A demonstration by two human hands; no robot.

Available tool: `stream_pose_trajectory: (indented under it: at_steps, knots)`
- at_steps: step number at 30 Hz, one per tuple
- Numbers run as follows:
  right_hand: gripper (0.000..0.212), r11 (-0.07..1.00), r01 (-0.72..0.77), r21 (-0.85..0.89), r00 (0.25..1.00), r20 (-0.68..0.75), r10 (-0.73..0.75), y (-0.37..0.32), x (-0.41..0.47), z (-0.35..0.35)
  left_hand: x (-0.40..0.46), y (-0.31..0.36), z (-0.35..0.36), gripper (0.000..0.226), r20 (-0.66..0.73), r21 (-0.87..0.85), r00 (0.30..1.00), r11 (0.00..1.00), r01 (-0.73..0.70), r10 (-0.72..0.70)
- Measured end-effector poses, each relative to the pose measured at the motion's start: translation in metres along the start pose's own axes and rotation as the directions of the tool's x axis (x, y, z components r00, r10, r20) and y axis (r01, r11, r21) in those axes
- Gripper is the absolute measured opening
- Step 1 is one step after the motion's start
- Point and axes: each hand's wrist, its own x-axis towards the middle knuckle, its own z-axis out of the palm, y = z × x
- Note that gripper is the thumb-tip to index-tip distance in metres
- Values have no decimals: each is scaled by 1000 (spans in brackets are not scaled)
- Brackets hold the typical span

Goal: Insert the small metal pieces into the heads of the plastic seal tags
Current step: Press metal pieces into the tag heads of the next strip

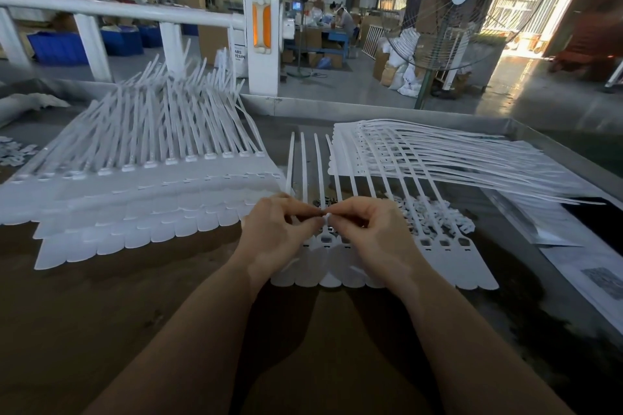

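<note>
A joined strip of white plastic seal tags lies flat on the brown table in front of me, tails pointing away. My left hand and my right hand meet above the strip's left part, and the fingertips of both pinch one small white piece just above a tag head. Square openings show in the heads at the strip's right end. A few small dark metal pieces lie on the table just beyond my fingers. Whether metal sits inside the pinched piece is hidden.
A big stack of tag strips fills the table's left. Another stack fans out at the back right. Loose small white caps lie right of my hands, papers at the right edge. A floor fan stands beyond the table.
</note>
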Motion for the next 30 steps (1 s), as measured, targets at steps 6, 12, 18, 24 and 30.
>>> stream_pose_trajectory:
  at_steps: [6,12,18,24,30]
  knots:
    - [13,998,-6,56,1000,-18,7,0,-1,1,0,1,0,13,-8,-66,1000,998,0,-1]
    - [12,997,1,80,1000,-25,1,0,-2,1,-2,1,1,8,-1,-94,1000,995,20,-21]
    - [15,997,10,80,997,-83,-4,-1,-2,2,-2,1,1,5,-28,-65,999,998,24,-26]
    - [14,1000,3,-15,995,-102,-4,1,-2,2,-1,-3,1,7,-93,-52,994,997,54,-59]
    - [11,982,13,-189,998,-51,-23,5,0,2,1,-9,5,11,-83,-1,994,997,72,-72]
